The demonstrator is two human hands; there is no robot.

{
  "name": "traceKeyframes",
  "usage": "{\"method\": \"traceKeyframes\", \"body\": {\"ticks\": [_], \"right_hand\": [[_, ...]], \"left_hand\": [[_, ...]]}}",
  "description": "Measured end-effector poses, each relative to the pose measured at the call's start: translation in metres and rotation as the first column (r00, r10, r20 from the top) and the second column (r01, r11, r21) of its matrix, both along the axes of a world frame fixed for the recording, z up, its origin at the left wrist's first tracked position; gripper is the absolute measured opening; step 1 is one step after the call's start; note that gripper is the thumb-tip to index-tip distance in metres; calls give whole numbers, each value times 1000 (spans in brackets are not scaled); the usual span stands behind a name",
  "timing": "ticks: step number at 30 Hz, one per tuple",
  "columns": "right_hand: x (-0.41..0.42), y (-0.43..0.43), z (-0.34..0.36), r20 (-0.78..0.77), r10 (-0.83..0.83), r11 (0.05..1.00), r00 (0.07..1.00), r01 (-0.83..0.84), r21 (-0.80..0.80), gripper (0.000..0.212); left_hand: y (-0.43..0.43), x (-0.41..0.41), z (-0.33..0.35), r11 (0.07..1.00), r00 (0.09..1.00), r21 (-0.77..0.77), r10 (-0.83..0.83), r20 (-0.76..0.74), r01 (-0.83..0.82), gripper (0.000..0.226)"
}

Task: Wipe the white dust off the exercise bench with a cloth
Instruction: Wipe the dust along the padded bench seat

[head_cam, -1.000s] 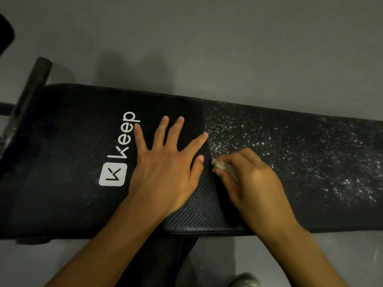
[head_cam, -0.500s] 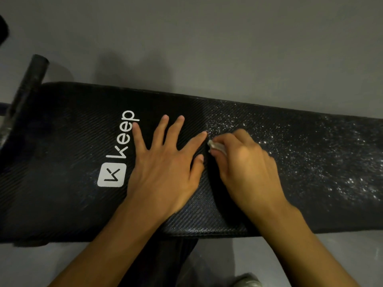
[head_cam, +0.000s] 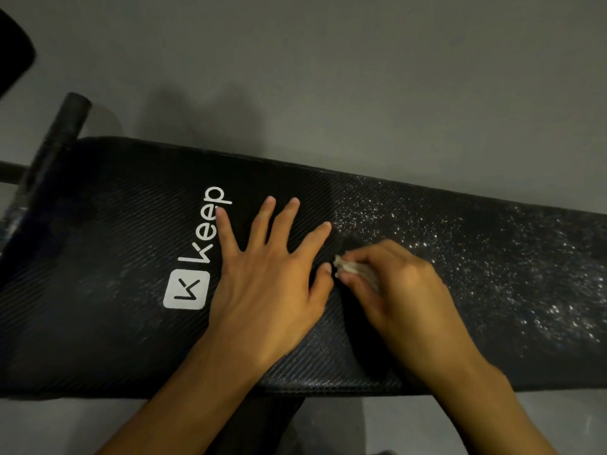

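Grey floor, dim light; head view only. A long black padded surface runs across the frame, with a ribbed weave and a white "Keep" logo printed toward its left end. A black bar sticks out past that end, tilted. Dark rounded shape in the top-left corner; can't make out what it is.

Left hand: flat on the surface, palm down, fingers straight and spread wide, little finger touching the logo's lettering. Holds nothing.

Right hand: just beside the left, fingers curled, pinching a small folded pale cloth against the surface. The cloth's tip pokes out next to the left thumb, nearly touching it.

White dust: speckled over the surface from the right hand out to the frame's right edge, thickest far right. Around the logo the surface looks mostly dark, with perhaps a faint haze.
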State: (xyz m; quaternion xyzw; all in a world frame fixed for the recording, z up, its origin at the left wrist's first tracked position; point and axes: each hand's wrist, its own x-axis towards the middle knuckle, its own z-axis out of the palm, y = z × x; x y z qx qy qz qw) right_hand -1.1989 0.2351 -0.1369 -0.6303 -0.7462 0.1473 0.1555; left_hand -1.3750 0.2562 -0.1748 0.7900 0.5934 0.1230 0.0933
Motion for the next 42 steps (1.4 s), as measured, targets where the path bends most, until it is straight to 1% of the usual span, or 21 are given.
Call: {"method": "traceKeyframes", "body": {"ticks": [4,6,9,10,12,14,16,17,19,20,22,24,25,27,30,32,35,36,37,40,42], "right_hand": [[-4,27,-6,85,-130,988,988,121,96,25],[-9,34,-7,117,-96,992,988,85,94,25],[-3,19,-5,35,12,1000,999,-13,27,23],[0,15,-3,23,12,1000,1000,-12,19,23],[1,18,-3,33,-41,998,999,39,45,23],[-5,34,-6,81,-117,989,990,109,101,25],[-13,44,-6,135,-118,988,984,102,119,26],[-14,44,-6,127,-74,992,989,61,106,25],[-10,34,-5,47,15,998,999,-18,65,20],[-6,29,-4,15,24,998,1000,-25,52,19],[0,30,-3,15,-46,997,999,44,69,20],[-2,47,-5,79,-136,985,987,127,114,23],[-6,55,-5,114,-150,983,982,135,127,24],[-14,63,-4,133,-104,989,986,87,121,25],[-15,44,-3,78,-33,997,996,27,78,25],[-10,37,-2,55,-63,995,997,58,76,23],[-12,62,-5,117,-162,980,980,146,137,25],[-16,69,-5,132,-173,978,976,154,142,26],[-21,71,-5,132,-162,980,978,143,140,26],[-26,55,-5,60,-75,993,995,69,98,23],[-20,49,-2,51,-92,993,994,88,78,23]], "left_hand": [[-1,0,0,1000,1000,5,1,2,-1,60],[-1,0,0,1000,1000,5,4,2,-4,60],[-1,-1,0,1000,1000,5,7,14,-7,61],[-1,-1,0,1000,1000,7,9,16,-9,61],[-2,0,0,1000,1000,9,21,16,-21,62],[-1,1,1,999,999,9,33,7,-33,65],[-2,0,1,999,999,7,41,-1,-41,66],[-2,-1,2,999,999,4,45,-2,-45,67],[-2,-1,2,999,999,-2,48,-2,-48,68],[-1,-1,2,999,999,-2,49,-2,-49,68],[-1,0,1,999,999,0,52,-5,-52,68],[-1,1,1,998,998,9,54,-9,-54,68],[-1,1,1,999,999,12,52,-11,-51,68],[0,1,0,999,999,13,49,-13,-48,68],[0,1,0,999,999,5,49,-23,-49,68],[1,1,0,999,998,7,51,-24,-51,67],[1,2,0,999,999,17,49,-20,-49,67],[1,2,0,999,999,18,50,-20,-50,67],[0,1,0,999,998,18,51,-21,-50,67],[0,0,0,999,999,23,42,-20,-42,66],[0,1,-1,999,999,26,45,-18,-44,66]]}}
